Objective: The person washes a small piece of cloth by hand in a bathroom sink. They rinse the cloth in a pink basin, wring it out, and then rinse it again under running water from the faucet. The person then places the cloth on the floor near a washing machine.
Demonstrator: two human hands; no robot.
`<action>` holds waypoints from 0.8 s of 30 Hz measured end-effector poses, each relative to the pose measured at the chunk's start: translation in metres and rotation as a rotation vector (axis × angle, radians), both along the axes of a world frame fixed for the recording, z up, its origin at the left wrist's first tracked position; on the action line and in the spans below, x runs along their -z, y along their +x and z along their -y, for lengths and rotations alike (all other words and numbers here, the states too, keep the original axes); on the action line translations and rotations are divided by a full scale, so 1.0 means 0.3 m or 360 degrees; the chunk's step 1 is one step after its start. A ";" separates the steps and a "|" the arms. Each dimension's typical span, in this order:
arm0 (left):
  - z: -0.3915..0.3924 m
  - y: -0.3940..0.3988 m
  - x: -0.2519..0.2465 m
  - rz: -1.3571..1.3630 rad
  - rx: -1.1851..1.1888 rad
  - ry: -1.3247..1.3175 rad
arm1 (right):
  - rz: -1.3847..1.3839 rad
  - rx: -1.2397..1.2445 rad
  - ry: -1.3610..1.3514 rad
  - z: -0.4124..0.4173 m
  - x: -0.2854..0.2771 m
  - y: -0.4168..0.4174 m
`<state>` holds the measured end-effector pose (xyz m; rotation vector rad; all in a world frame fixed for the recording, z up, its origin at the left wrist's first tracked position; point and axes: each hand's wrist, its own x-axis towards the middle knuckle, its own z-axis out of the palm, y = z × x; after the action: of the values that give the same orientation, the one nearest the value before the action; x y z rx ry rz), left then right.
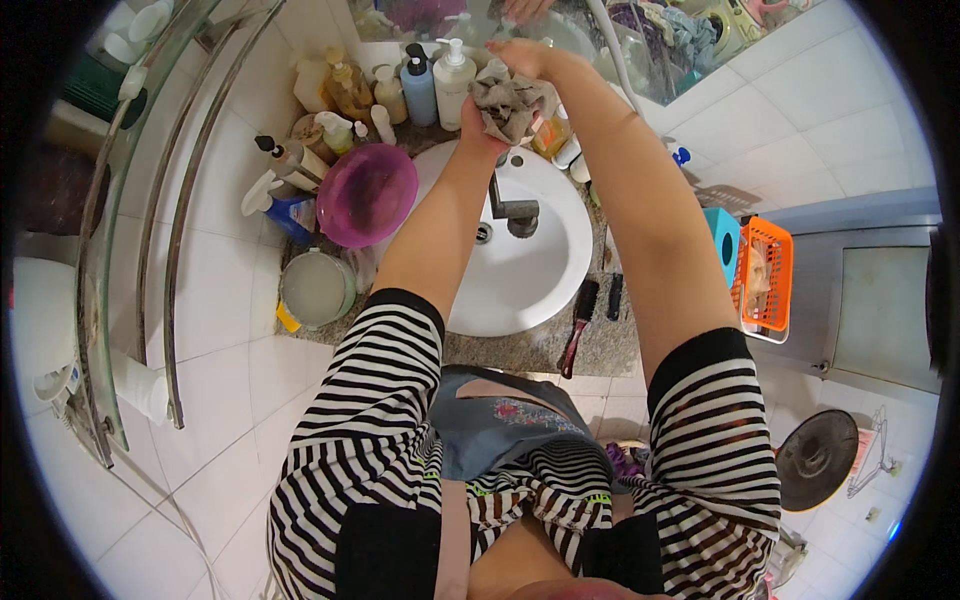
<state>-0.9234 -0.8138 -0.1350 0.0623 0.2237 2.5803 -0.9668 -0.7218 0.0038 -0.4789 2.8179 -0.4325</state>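
A crumpled grey-brown cloth [511, 105] is bunched in my left hand [480, 124], above the back rim of the white washbasin [525, 292]. My right hand [521, 58] is just behind the cloth, close to the mirror [675, 45], its fingers spread; whether it touches the cloth or a bottle there is hidden. Below the cloth stands the dark basin faucet [514, 208]. Directly left of my hands is a white pump bottle [454, 82], with a blue pump bottle [419, 86] beside it.
A purple plastic bowl [367, 196] leans at the basin's left, near a blue spray bottle [289, 214] and a tub of cloudy liquid [316, 289]. A hairbrush [581, 322] and a black comb [615, 298] lie on the granite counter. An orange basket [766, 277] hangs right.
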 end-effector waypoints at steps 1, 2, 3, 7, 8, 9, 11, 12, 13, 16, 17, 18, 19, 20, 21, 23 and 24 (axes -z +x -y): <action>-0.006 -0.022 0.010 0.0017 -0.0025 -0.0018 | 0.0067 0.0040 0.0029 0.016 -0.013 -0.001; -0.011 -0.041 0.020 0.0101 -0.0058 0.0038 | 0.0162 0.0144 0.0029 0.037 -0.027 -0.003; -0.012 -0.049 0.030 0.0164 -0.0066 0.0050 | 0.0140 0.0072 0.0053 0.039 -0.043 0.019; -0.024 -0.096 0.061 0.0140 -0.0017 0.0194 | 0.0025 -0.0109 0.0137 0.034 -0.040 0.021; -0.035 -0.101 0.061 0.0118 -0.0007 0.0180 | 0.0003 -0.0140 0.0168 0.020 -0.014 -0.002; -0.031 -0.106 0.067 0.0096 -0.0009 0.0157 | -0.0020 -0.0216 0.0204 0.027 -0.010 -0.011; -0.011 -0.107 0.082 0.0175 -0.0084 0.0124 | 0.0008 -0.0172 0.0168 0.036 -0.002 -0.017; 0.002 -0.101 0.078 0.0216 -0.0125 0.0105 | 0.0063 -0.0053 0.0092 0.062 -0.033 0.016; 0.009 -0.094 0.073 0.0212 -0.0111 0.0170 | 0.0086 0.0043 -0.0033 0.067 -0.023 0.015; 0.006 -0.014 -0.015 0.0250 -0.0138 0.0125 | 0.0054 0.0337 -0.0512 -0.011 0.034 -0.010; 0.019 0.000 -0.027 0.0151 -0.0096 0.0168 | 0.0045 0.0464 -0.0644 -0.050 0.028 -0.008; 0.070 0.015 -0.030 0.0059 -0.0092 0.0195 | 0.0057 0.0558 -0.0791 -0.033 0.004 0.037; 0.105 0.034 -0.036 -0.0037 -0.0072 0.0226 | -0.0154 0.0585 -0.0999 -0.025 0.010 0.091; 0.120 0.075 -0.063 -0.0071 -0.0070 0.0144 | -0.0368 0.0634 -0.1193 -0.040 0.031 0.145; 0.138 0.115 -0.076 -0.0168 -0.0066 0.0023 | -0.0480 0.0722 -0.1065 -0.073 0.070 0.179; 0.165 0.182 -0.093 -0.0367 -0.0048 -0.0222 | -0.0457 0.0893 -0.1004 -0.116 0.192 0.243; 0.161 0.213 -0.092 -0.0469 -0.0126 -0.0319 | -0.0331 0.0974 -0.1066 -0.123 0.229 0.276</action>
<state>-0.8595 -0.8620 -0.1075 0.3670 0.6028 2.6045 -0.8839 -0.6848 -0.0648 0.2760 2.9099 -1.5441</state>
